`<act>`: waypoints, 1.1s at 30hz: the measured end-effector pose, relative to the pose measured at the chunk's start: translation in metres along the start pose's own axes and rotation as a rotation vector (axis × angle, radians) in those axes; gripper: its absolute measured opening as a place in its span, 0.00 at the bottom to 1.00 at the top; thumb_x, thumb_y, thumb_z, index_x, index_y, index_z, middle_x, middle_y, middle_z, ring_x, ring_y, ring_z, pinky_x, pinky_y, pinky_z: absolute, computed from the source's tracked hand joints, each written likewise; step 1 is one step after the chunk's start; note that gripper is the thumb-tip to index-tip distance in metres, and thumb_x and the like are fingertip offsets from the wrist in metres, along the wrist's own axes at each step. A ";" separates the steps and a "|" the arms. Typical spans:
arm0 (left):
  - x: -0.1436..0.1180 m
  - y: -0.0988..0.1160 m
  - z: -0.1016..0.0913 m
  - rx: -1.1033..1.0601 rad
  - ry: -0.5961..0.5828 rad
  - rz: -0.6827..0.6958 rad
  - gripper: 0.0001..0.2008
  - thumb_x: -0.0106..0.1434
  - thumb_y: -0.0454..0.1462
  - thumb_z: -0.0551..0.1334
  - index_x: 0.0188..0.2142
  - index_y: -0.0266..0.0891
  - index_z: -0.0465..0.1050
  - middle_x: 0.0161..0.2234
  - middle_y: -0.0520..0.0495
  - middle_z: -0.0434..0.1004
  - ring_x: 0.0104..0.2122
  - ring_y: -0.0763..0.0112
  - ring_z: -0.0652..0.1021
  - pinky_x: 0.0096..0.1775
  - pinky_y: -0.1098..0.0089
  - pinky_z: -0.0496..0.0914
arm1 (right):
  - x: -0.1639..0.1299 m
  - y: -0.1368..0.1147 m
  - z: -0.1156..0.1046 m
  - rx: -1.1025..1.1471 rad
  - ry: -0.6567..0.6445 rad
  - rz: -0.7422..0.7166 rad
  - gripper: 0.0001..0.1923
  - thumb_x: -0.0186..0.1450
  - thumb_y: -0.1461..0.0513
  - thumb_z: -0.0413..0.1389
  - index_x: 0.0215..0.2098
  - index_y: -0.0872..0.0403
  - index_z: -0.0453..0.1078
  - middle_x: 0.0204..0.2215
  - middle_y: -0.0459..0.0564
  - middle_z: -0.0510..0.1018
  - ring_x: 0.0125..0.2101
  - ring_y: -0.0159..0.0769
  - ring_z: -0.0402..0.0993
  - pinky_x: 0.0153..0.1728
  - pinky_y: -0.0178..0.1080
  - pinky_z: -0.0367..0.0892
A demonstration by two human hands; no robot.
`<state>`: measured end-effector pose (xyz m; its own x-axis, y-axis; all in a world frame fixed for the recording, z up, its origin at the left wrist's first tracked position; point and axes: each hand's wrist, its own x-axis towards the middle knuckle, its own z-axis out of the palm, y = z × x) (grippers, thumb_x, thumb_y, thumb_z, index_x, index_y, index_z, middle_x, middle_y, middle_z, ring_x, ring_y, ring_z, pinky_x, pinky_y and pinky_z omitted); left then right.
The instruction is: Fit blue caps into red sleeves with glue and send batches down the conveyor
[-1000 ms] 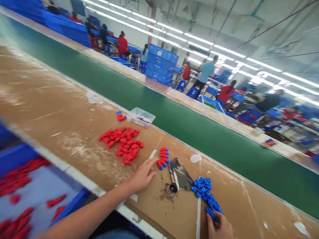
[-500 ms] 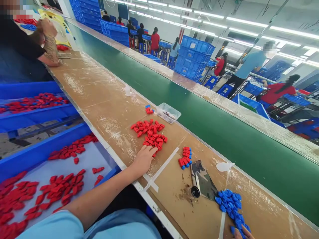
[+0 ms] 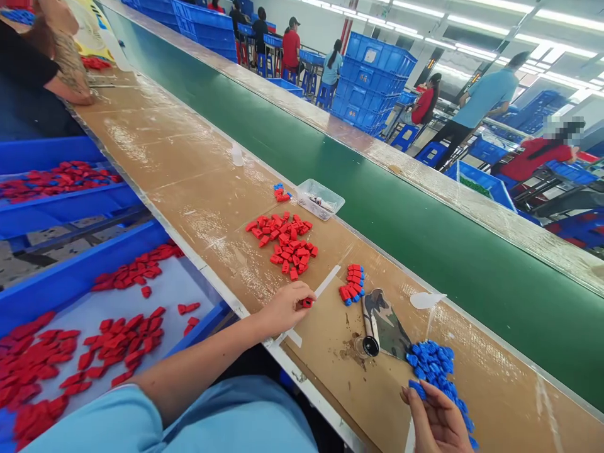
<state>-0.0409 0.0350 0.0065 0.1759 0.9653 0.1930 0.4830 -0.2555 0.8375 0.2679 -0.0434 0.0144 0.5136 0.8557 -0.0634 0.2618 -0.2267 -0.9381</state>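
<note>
On the tabletop (image 3: 198,189) lie one loose heap of red caps (image 3: 284,243), one heap of blue caps (image 3: 436,371) and one small stacked row (image 3: 353,286). The left hand (image 3: 285,307) pinches a single red cap (image 3: 307,302) just below the red heap. The right hand (image 3: 436,418), fingers curled half open, holds a blue cap (image 3: 416,388) at the blue heap's edge.

**Plastic on worn board**

Smooth, slightly glossy plastic: red caps (image 3: 285,244), blue caps (image 3: 436,371). Clear plastic tray (image 3: 320,199). Scuffed, taped brown board bench (image 3: 189,170). Matt green belt (image 3: 377,207). Camouflage cloth (image 3: 387,324).
</note>
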 end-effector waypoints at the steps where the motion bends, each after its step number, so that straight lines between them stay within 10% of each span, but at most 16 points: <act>1: 0.001 0.000 0.005 -0.009 -0.026 0.003 0.10 0.54 0.24 0.59 0.33 0.37 0.74 0.33 0.49 0.74 0.33 0.72 0.74 0.37 0.74 0.68 | -0.001 -0.002 0.002 0.018 -0.014 0.005 0.28 0.47 0.48 0.68 0.40 0.55 0.71 0.30 0.53 0.81 0.33 0.44 0.81 0.35 0.39 0.77; 14: -0.001 0.005 0.021 0.102 -0.196 0.075 0.12 0.60 0.27 0.59 0.42 0.38 0.76 0.39 0.44 0.74 0.42 0.64 0.73 0.47 0.67 0.69 | -0.010 -0.007 0.017 0.063 -0.086 -0.070 0.24 0.54 0.50 0.65 0.43 0.55 0.73 0.36 0.54 0.82 0.36 0.42 0.80 0.40 0.41 0.76; 24: -0.010 0.013 0.050 -0.147 -0.284 0.126 0.16 0.64 0.29 0.57 0.50 0.40 0.73 0.44 0.44 0.76 0.44 0.66 0.76 0.49 0.68 0.70 | 0.005 -0.022 0.027 -0.460 -0.204 -0.697 0.12 0.66 0.56 0.54 0.43 0.49 0.77 0.37 0.51 0.81 0.39 0.39 0.76 0.40 0.41 0.70; 33: -0.011 0.022 0.066 -0.263 -0.296 0.027 0.13 0.58 0.32 0.65 0.44 0.39 0.76 0.39 0.46 0.77 0.35 0.70 0.76 0.40 0.71 0.72 | 0.016 -0.021 0.039 -0.659 -0.214 -0.883 0.14 0.69 0.58 0.50 0.48 0.48 0.75 0.34 0.50 0.79 0.34 0.38 0.72 0.40 0.42 0.62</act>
<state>0.0246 0.0151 -0.0108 0.4437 0.8913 0.0931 0.2457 -0.2209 0.9439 0.2384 -0.0066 0.0198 -0.1999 0.8862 0.4180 0.8787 0.3509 -0.3237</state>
